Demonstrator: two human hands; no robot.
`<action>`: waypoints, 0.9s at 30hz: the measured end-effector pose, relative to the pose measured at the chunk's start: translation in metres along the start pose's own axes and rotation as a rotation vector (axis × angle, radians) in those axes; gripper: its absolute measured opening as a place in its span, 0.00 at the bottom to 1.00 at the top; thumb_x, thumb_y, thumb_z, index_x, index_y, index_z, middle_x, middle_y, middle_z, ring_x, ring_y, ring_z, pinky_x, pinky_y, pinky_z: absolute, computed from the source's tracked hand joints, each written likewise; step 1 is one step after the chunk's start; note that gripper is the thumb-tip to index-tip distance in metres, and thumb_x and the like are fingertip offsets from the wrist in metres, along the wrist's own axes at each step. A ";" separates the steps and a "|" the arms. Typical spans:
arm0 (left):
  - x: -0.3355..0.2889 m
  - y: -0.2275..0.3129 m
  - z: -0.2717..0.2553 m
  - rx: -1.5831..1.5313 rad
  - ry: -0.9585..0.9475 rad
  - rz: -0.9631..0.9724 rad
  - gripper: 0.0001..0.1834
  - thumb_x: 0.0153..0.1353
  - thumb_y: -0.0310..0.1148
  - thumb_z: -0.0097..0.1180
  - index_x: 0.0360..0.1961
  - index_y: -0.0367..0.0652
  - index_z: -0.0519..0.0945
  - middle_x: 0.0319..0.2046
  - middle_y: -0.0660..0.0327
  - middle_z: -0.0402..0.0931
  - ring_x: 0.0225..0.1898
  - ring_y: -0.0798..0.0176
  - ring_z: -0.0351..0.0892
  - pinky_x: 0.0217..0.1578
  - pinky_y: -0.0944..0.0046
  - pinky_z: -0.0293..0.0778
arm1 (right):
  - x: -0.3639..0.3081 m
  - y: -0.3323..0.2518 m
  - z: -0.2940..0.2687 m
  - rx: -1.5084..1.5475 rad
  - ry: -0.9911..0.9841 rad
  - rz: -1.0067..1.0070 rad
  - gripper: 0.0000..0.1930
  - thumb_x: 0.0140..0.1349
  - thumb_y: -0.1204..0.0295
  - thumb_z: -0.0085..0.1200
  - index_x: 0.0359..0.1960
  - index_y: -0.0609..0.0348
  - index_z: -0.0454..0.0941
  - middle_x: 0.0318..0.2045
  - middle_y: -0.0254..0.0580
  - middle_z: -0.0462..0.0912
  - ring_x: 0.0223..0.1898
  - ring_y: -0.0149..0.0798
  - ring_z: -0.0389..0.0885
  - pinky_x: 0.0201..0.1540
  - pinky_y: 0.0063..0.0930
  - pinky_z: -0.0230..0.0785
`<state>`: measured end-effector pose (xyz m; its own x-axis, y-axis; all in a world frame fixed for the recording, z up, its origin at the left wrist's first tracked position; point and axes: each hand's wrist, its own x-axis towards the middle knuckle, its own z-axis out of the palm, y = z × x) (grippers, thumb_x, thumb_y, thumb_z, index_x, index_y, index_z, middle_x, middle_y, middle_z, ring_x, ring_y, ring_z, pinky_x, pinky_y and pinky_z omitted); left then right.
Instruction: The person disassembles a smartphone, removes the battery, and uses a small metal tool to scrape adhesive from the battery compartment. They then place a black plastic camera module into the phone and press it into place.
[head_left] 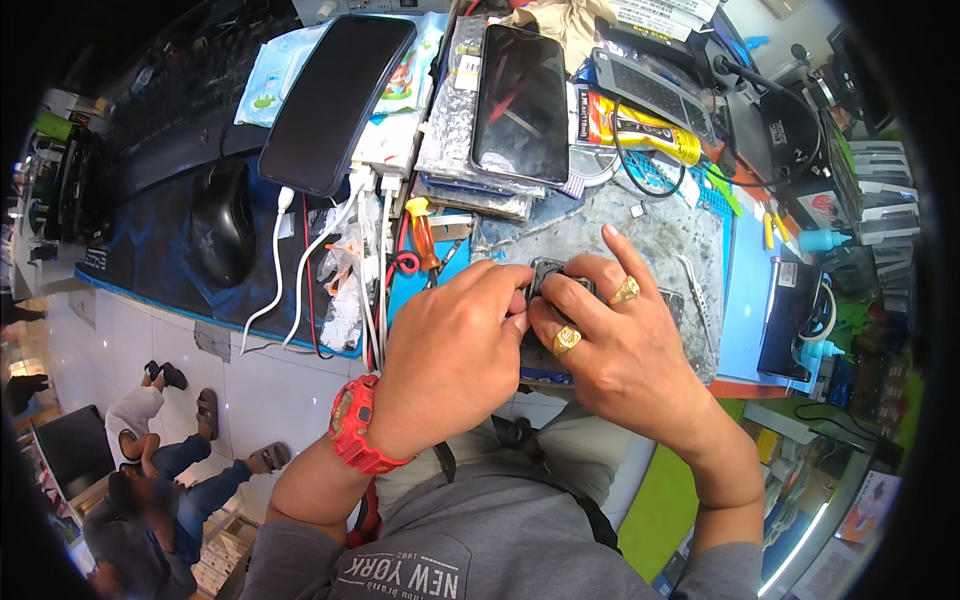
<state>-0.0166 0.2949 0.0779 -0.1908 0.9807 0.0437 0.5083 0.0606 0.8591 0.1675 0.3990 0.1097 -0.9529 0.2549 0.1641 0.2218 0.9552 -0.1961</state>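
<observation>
Close together over a worn grey work mat (640, 240), both my hands work at a dark flat part (547, 270). My left hand (455, 330) pinches at its near left side, with thumb and index finger closed. My right hand (620, 340), wearing two gold rings, curls its fingers onto the part, and its little finger is raised. The fingers hide most of the part, so its kind is unclear. Silver tweezers (696, 295) lie on the mat right of my right hand. A screwdriver (423, 238) with an orange and yellow handle lies beyond my left hand.
Two dark-screened phones lie at the back, one (338, 105) wired to a white cable (281, 240), the other (521, 110) on stacked packets. A yellow and black tube (650, 132) and a computer mouse (222, 220) are also there. People sit at lower left (150, 510).
</observation>
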 end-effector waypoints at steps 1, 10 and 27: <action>0.000 0.000 0.000 0.012 0.002 0.009 0.19 0.64 0.19 0.67 0.57 0.33 0.86 0.39 0.53 0.85 0.29 0.57 0.84 0.34 0.58 0.79 | 0.000 0.001 0.001 0.005 0.005 -0.001 0.17 0.55 0.76 0.63 0.49 0.56 0.89 0.53 0.40 0.82 0.59 0.49 0.84 0.81 0.72 0.59; 0.001 -0.003 -0.003 -0.022 -0.028 -0.013 0.20 0.66 0.23 0.71 0.59 0.32 0.85 0.39 0.57 0.85 0.27 0.65 0.80 0.32 0.61 0.77 | -0.041 0.014 -0.008 0.128 0.243 0.268 0.23 0.53 0.77 0.67 0.54 0.53 0.88 0.51 0.44 0.84 0.59 0.55 0.82 0.76 0.74 0.63; -0.002 0.015 -0.002 0.059 -0.051 -0.088 0.22 0.64 0.26 0.73 0.59 0.34 0.83 0.42 0.55 0.87 0.29 0.54 0.85 0.34 0.54 0.80 | -0.051 -0.008 0.013 0.039 0.159 0.248 0.22 0.53 0.77 0.67 0.53 0.53 0.89 0.55 0.46 0.82 0.64 0.55 0.79 0.76 0.75 0.62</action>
<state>-0.0104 0.2938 0.0917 -0.1945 0.9792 -0.0582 0.5403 0.1564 0.8268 0.2118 0.3765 0.0904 -0.8256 0.5030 0.2555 0.4326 0.8551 -0.2858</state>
